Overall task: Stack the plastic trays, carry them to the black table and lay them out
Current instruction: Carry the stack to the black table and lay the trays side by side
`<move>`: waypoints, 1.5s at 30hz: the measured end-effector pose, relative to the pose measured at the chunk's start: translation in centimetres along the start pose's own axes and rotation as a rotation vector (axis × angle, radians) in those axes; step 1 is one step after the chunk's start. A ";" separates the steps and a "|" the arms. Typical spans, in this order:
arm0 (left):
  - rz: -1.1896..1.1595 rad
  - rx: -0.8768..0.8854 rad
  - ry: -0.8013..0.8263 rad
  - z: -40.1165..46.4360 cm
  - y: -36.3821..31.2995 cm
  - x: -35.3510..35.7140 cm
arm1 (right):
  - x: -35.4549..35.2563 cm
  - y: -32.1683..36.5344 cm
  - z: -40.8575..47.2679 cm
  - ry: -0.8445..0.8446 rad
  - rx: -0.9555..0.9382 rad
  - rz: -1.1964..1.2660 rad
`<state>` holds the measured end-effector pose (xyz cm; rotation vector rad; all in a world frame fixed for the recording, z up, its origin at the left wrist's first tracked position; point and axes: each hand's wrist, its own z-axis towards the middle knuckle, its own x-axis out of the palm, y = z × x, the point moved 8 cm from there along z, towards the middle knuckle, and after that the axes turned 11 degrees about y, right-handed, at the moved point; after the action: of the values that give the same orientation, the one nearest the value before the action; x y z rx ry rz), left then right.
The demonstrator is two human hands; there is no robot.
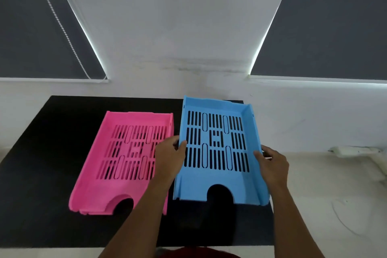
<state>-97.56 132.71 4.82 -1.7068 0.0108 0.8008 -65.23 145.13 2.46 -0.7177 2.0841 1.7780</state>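
Note:
A blue slotted plastic tray (217, 180) is over the right part of the black table (52, 153), its notched front edge toward me. My left hand (170, 158) grips its left wall and my right hand (272, 166) grips its right wall. I cannot tell whether the blue tray rests on the table or is held just above it. To its left a pink tray (100, 178) lies flat on the table; layered edges at its front suggest more than one pink tray nested together. My left forearm crosses the pink tray's right side.
The black table stands against a white wall with a dark roller blind (31, 27) at the left and another (335, 27) at the right. A pale surface (324, 195) lies to the right of the table, with a white object (351, 151) at its far edge.

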 end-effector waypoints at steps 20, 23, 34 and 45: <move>0.233 -0.314 0.180 -0.8 6.5 6.6 | 3.2 -5.9 1.7 0.062 -0.005 -0.117; 0.236 -0.311 0.180 -0.8 6.9 6.8 | 3.4 -6.3 1.5 0.064 0.012 -0.126; 0.170 -0.370 0.255 -1.1 8.0 7.8 | 4.0 -6.6 0.9 0.092 0.082 -0.109; 0.084 -0.274 0.256 -1.7 6.8 7.7 | 4.6 -5.1 -0.1 0.025 0.133 -0.172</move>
<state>-93.63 132.22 -4.77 -2.0725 0.1550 0.6618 -66.20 143.67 -4.22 -0.8561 2.0654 1.5311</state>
